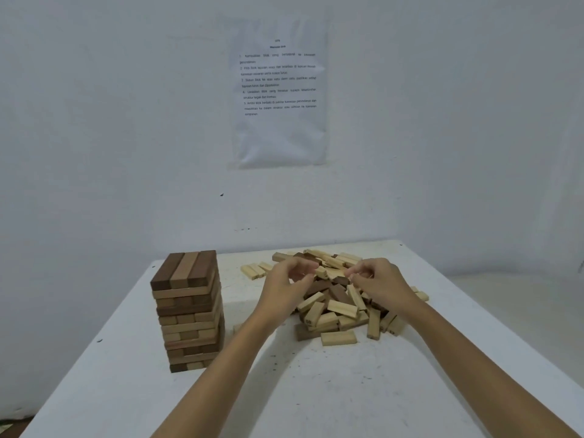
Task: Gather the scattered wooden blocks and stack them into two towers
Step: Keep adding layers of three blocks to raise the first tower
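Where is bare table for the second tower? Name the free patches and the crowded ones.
Free: the near table in front of the tower and the block pile, crossed only by the forearms; a strip right of the pile. Crowded: the far middle, under the pile; tower-to-pile gap is narrow.

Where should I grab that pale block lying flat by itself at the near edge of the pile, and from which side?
Take the pale block from above by its two short ends, which look free. It lies flat on the table, long axis left to right, and its far long side sits close to the pile, so there is likely little room to pinch there.
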